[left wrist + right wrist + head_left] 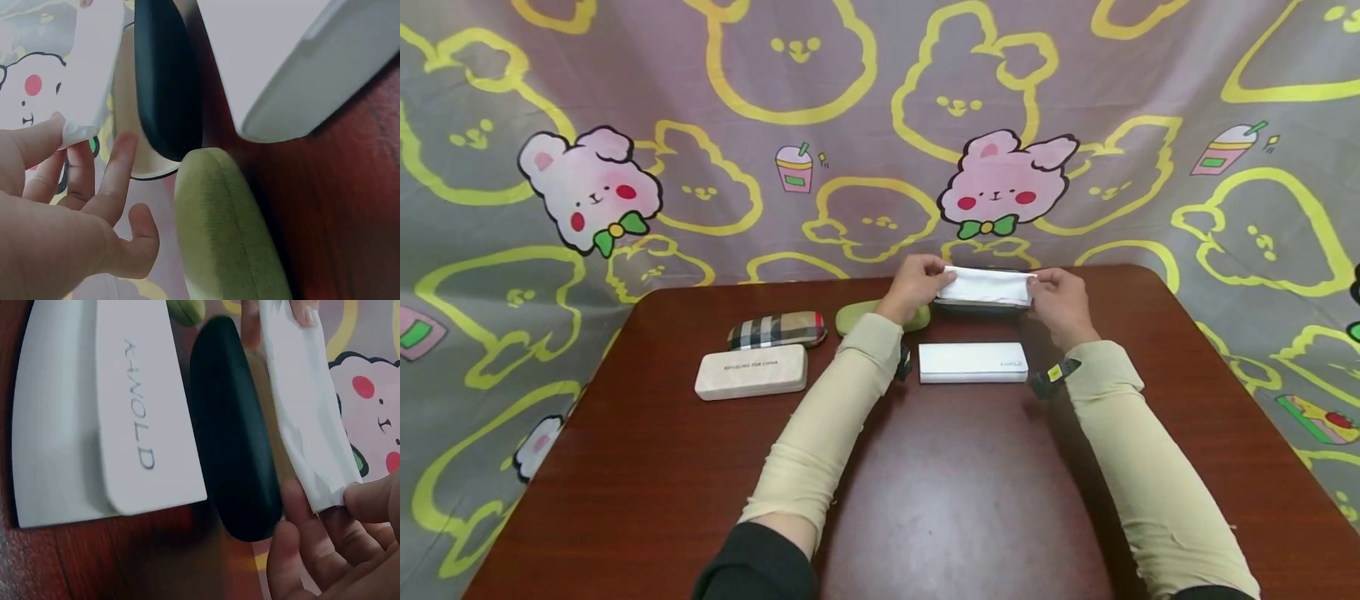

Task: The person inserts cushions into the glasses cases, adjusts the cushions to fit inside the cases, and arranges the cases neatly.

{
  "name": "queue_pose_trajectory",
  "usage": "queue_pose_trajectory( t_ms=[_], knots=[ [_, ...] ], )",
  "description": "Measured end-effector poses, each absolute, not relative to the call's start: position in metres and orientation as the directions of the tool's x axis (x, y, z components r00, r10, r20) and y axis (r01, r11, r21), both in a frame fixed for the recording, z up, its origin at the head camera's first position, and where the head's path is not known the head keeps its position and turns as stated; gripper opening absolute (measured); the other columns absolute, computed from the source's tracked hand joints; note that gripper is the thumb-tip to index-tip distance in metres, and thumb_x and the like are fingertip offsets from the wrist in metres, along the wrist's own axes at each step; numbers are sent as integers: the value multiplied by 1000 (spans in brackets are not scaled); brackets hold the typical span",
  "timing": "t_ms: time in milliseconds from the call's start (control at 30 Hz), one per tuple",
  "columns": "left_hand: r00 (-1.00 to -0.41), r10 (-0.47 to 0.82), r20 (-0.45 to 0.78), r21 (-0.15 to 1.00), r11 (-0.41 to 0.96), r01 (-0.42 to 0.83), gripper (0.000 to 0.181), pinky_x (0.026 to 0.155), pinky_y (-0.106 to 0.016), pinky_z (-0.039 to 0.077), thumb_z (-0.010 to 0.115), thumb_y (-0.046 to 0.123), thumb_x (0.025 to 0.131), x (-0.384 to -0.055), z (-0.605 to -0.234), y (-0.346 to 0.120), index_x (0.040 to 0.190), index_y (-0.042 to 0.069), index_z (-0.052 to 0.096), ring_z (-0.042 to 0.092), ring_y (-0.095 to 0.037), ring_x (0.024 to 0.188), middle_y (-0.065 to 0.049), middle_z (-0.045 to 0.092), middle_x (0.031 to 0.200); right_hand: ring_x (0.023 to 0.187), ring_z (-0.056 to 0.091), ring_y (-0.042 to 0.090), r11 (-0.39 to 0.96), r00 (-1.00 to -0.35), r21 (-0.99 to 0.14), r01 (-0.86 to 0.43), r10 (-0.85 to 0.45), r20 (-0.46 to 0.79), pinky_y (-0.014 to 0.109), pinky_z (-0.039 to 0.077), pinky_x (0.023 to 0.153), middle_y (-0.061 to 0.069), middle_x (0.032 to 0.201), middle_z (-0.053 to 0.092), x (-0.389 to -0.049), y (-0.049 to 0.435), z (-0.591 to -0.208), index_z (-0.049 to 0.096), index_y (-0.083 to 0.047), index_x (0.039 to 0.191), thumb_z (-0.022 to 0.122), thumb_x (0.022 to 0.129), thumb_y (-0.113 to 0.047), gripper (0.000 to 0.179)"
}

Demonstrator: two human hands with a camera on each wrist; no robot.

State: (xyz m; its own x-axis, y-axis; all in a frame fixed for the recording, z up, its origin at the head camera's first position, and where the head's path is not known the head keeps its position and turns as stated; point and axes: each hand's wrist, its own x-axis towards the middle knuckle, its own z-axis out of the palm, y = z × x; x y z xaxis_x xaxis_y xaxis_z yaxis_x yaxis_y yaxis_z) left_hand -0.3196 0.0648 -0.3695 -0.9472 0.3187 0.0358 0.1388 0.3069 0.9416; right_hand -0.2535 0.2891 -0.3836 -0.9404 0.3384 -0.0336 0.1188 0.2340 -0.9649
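A folded white cloth (987,285) is stretched between both hands at the back of the table. My left hand (916,290) pinches its left end between thumb and fingers, the other fingers spread apart in the left wrist view. At the opposite end, my right hand (1066,305) pinches the cloth's corner. Just below and behind the cloth stands an open dark glasses case (234,431) with a beige inside, partly covered by cloth and hands. Nearer to me lies a closed white glasses case (972,363) with lettering on its flap.
Left of the dark case lies a green glasses case (219,225), partly hidden by my left arm in the head view. Further left are a plaid glasses case (778,330) and a cream glasses case (752,375). A patterned curtain (865,108) hangs behind the brown table (940,500).
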Motion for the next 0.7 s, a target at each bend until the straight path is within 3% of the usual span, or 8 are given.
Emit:
queue_pose_trajectory(
  t_ms=[300, 567, 700],
  knots=[
    [-960, 279, 19, 864, 479, 156, 14, 63, -26, 50, 78, 13, 90, -311, -372, 65, 100, 4, 74, 59, -14, 72, -4, 65, 85, 65, 66, 11, 329, -949, -927, 182, 304, -79, 28, 53, 62, 21, 110, 64, -256, 291, -392, 56, 9, 125, 51, 105, -19, 34],
    [-973, 231, 30, 648, 737, 195, 16, 81, -41, 47, 84, 30, 84, -301, -374, 71, 91, 19, 77, 59, -18, 91, 7, 66, 89, 65, 69, 9, 386, -947, -889, 248, 292, -137, 27, 51, 59, 21, 114, 65, -258, 298, -398, 59, 7, 126, 56, 103, -22, 37],
    [-969, 245, 40, 563, 795, 224, 16, 82, -39, 48, 86, 31, 82, -300, -376, 72, 88, 19, 77, 61, -19, 92, 8, 69, 91, 64, 69, 8, 426, -943, -864, 268, 300, -144, 26, 47, 56, 20, 108, 67, -258, 297, -399, 64, 7, 121, 58, 102, -23, 37]
  ],
)
